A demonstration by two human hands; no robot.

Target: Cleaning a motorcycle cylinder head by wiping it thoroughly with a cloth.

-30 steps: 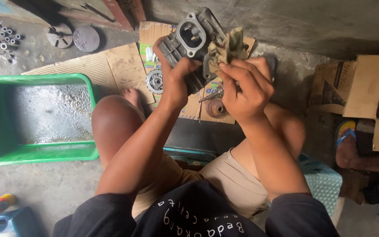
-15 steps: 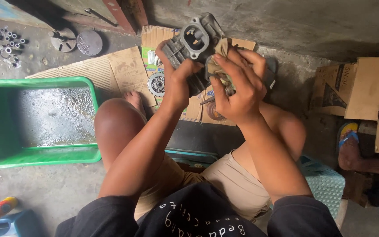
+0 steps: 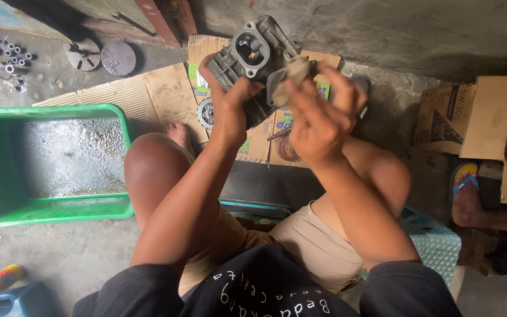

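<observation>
Two hands up in the head view, both on one grimy grey engine casting (image 3: 259, 61) held above the knees. The left hand (image 3: 230, 111) wraps its lower-left side, fingers curled shut around the metal, thumb up by the round port. The right hand (image 3: 321, 120) pinches a dirty beige rag (image 3: 291, 73) against the casting's right face, fingers bunched on the cloth. Below the hands lie cardboard sheets (image 3: 148, 94); well out to the left hand's side sits a green tub (image 3: 54, 208) with wet residue inside.

Left hand (image 3: 230, 114) grips engine part (image 3: 253, 58); right hand (image 3: 318, 120) wipes
</observation>
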